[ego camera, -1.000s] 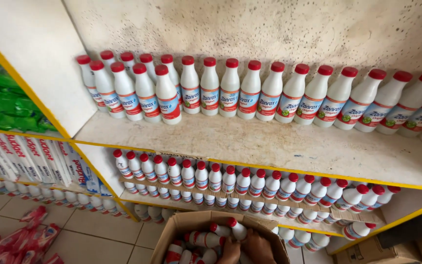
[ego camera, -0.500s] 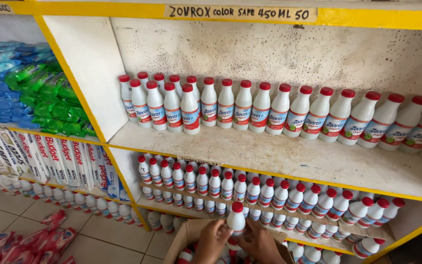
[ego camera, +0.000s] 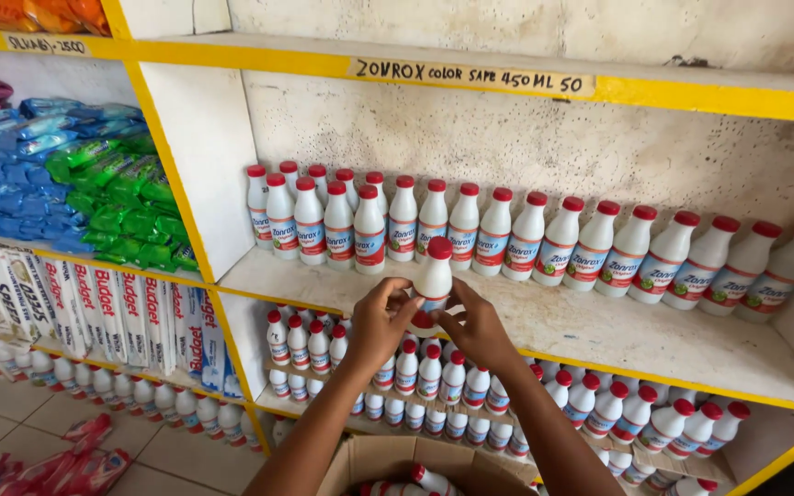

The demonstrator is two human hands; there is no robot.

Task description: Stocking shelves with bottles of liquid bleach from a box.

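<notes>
Both hands hold one white bottle with a red cap point(ego camera: 433, 276) upright, just in front of the yellow edge of the middle shelf point(ego camera: 599, 335). My left hand point(ego camera: 380, 321) grips its left side and my right hand point(ego camera: 476, 326) its right side. Behind it, a row of like white bottles with red caps point(ego camera: 507, 230) stands along the back of that shelf, two deep at the left. Below my arms sits an open cardboard box point(ego camera: 369, 459) with more such bottles inside.
The shelf below carries several rows of smaller red-capped bottles point(ego camera: 434, 377). To the left, a bay holds blue and green sachet packs point(ego camera: 66, 184) above upright white packets point(ego camera: 94, 317). Red packets point(ego camera: 57, 464) lie on the tiled floor at bottom left.
My hands have lifted a bottle out of the box, up to the level of the middle shelf. The view has tilted upward, showing the shelf above.
</notes>
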